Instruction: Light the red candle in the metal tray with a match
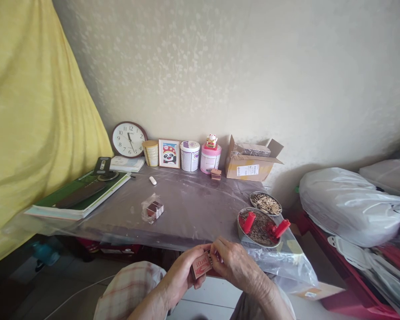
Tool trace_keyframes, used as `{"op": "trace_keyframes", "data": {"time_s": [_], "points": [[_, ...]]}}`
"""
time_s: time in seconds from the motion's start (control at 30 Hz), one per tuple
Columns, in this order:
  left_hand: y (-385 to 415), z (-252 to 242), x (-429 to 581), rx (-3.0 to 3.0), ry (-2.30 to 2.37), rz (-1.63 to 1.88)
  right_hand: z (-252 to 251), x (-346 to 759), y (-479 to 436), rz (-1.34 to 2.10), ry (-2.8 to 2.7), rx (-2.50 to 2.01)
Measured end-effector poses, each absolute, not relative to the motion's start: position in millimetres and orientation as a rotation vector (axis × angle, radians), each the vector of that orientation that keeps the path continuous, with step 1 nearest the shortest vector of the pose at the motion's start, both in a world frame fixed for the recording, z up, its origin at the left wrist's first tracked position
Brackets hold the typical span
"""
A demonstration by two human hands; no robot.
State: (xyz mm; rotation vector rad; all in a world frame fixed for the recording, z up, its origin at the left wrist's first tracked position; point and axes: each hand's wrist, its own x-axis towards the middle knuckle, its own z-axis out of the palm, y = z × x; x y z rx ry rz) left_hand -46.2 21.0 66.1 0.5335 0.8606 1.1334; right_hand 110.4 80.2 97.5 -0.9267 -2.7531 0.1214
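My left hand is closed around a small reddish matchbox, held over my lap just off the table's front edge. At the box's right end, the fingers of my right hand are pinched together on it. A few small match tips seem to show there, though the fingers hide most of that end. Beyond my right hand, a dish of loose matchsticks stands at the table's right side. Closer to me is an oval tin of small brown pieces, with two red rolls standing in it.
A plastic-wrapped pack of matchboxes and a white stick-like item lie on the table. Small boxes, canisters and an open carton line the wall. Left are a book and clock; right, white bags.
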Motion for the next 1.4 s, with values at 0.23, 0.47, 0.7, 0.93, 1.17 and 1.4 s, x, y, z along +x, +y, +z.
{"op": "trace_keyframes", "data": {"time_s": [0.23,0.47,0.7,0.93,1.17,1.4], "points": [[21.5,60.3,-47.0,0.549,0.858,1.133,97.1,111.7,80.3,0.138,-2.751,-0.938],[19.2,70.6,-47.6,0.5,0.82,1.151,100.4,112.5,81.7,0.279,-2.694,-0.963],[16.8,76.4,-52.8,0.54,0.624,1.086,106.5,118.7,84.2,0.287,-2.653,-0.943],[15.0,71.9,-55.4,0.507,0.568,1.099,112.4,128.8,84.9,0.69,-2.413,-1.009],[16.8,70.3,-54.7,0.478,0.564,1.114,106.5,130.4,78.7,0.618,-2.422,-0.87],[16.8,71.8,-54.3,0.502,0.586,1.121,100.3,124.2,80.0,0.466,-2.489,-0.942]]}}
